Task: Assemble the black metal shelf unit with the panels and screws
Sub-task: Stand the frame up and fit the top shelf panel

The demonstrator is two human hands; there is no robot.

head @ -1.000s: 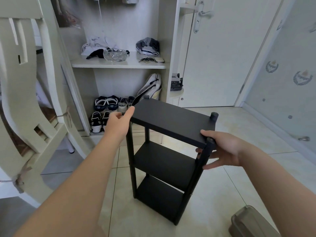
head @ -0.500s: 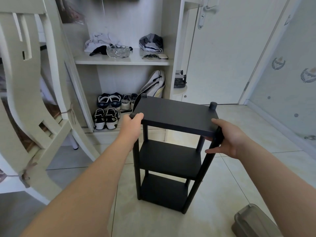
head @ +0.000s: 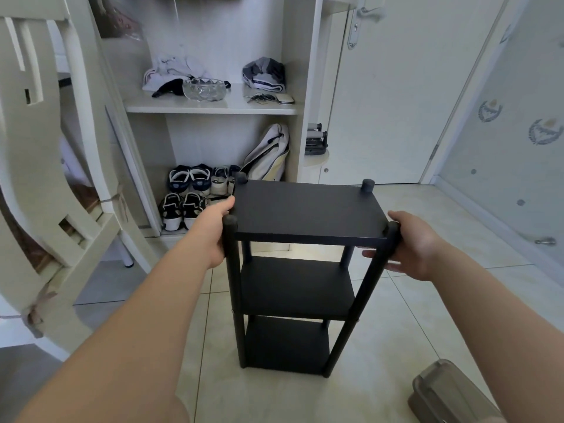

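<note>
Head: black metal three-tier shelf unit (head: 305, 213) upright between left hand (head: 213, 232) and right hand (head: 412, 245), probably gripping top corners.

Shelf unit (head: 305, 215) between left hand (head: 217, 232), right hand (head: 412, 245) (seemingly at top corners)

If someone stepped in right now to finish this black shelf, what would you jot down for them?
Left hand holds the left edge of the black three-tier metal shelf unit at its top panel; right hand grips the front right post.
The unit stands upright on the pale tiled floor, three panels and four posts fitted.
To do: no loose panels or screws in view, so probably just check it stands steady and let go.
</note>
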